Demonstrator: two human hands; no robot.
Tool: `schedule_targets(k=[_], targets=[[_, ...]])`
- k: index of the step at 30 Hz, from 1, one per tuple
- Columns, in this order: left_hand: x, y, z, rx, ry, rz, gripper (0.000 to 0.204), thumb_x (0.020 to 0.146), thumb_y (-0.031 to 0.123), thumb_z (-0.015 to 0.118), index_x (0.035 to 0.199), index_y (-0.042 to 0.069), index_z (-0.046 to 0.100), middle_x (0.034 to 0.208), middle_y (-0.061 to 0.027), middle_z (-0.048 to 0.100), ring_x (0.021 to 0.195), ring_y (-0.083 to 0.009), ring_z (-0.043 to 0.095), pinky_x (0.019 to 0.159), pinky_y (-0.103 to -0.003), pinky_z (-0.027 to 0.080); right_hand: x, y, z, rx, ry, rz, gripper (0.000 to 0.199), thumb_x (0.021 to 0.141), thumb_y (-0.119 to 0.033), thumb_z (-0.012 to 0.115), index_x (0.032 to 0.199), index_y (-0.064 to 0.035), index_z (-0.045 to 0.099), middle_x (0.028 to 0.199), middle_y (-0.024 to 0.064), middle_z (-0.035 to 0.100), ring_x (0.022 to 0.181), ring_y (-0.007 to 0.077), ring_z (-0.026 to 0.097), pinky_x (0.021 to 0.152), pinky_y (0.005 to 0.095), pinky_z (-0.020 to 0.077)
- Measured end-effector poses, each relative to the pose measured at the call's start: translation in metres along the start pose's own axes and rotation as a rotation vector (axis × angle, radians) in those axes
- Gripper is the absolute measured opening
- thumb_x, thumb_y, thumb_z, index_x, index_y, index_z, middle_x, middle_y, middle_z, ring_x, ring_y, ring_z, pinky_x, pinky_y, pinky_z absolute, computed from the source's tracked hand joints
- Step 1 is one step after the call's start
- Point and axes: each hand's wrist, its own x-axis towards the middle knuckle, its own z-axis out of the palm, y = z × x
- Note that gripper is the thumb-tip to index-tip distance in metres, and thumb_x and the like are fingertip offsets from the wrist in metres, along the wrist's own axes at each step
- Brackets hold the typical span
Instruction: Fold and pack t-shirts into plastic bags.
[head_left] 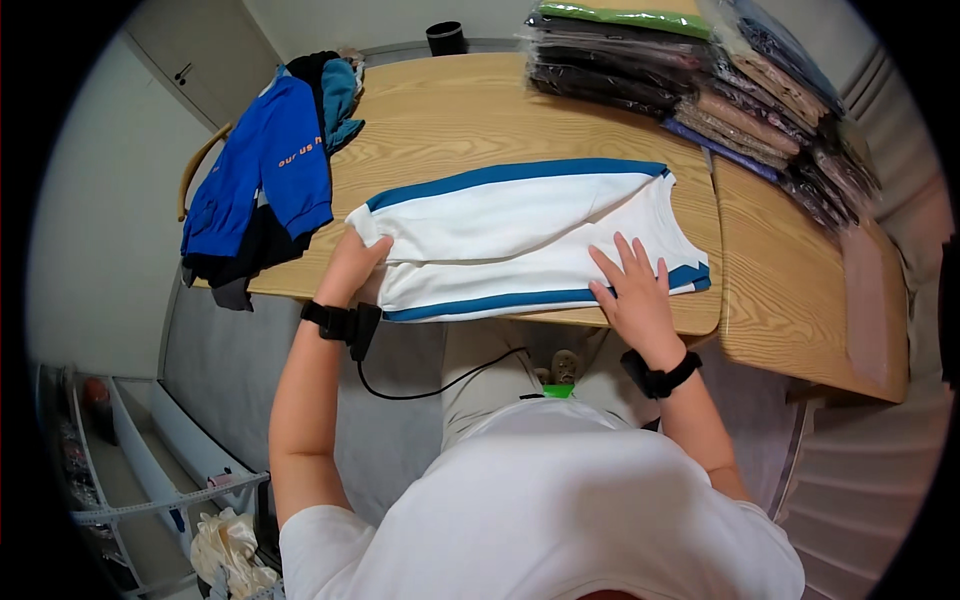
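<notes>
A white top [560,240] with blue bands along its far and near edges lies folded into a long strip on the table. Its curved end, which looks like a neckline, points right, and a loose crease runs along the middle. At the left end my left hand [358,262] is closed on the cloth, thumb above and fingers partly hidden under it. My right hand [638,292] rests flat on the top near its right end, fingers spread. Each wrist wears a black strap; a black cable hangs from the left one.
A wooden table [440,110] carries all this, with a second wooden table [790,320] at right. Blue and black clothes [265,170] are heaped at left. Bagged folded garments [620,60] are stacked at back right. A black bin [446,38] stands behind; a white rack [150,440] is lower left.
</notes>
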Motion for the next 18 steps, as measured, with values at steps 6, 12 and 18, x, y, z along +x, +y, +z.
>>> schedule_targets(k=[6,12,18], targets=[[-0.03,0.049,-0.01,0.079,-0.102,-0.459,0.057,0.077,0.044,0.067,0.097,-0.01,0.061,0.092,-0.0233,0.065,0.093,-0.0333,0.062,0.079,-0.037,0.047,-0.014,0.018,-0.011,0.038,-0.067,0.022,0.045,0.087,-0.034,0.056,0.131,-0.0261,0.048,0.142,0.013,0.035,0.132,0.0333,0.03,0.104,0.0565,0.0226],[-0.037,0.029,0.0,0.128,-0.011,-0.194,0.065,0.078,0.055,0.058,0.098,-0.007,0.063,0.095,-0.0271,0.064,0.095,-0.0406,0.059,0.08,-0.041,0.046,0.026,-0.046,-0.031,0.172,0.142,-0.088,0.049,0.086,-0.03,0.058,0.13,-0.0137,0.047,0.14,0.018,0.036,0.133,0.0325,0.03,0.104,0.0561,0.0229],[-0.036,0.034,0.003,-0.138,-0.007,-0.209,0.044,0.082,0.04,0.064,0.097,-0.001,0.062,0.08,-0.0026,0.061,0.064,-0.0101,0.053,0.055,-0.026,0.041,0.047,-0.081,0.017,0.062,0.104,-0.153,0.053,0.085,-0.038,0.056,0.134,-0.0223,0.044,0.144,0.0149,0.032,0.135,0.0363,0.024,0.102,0.0608,0.0211]])
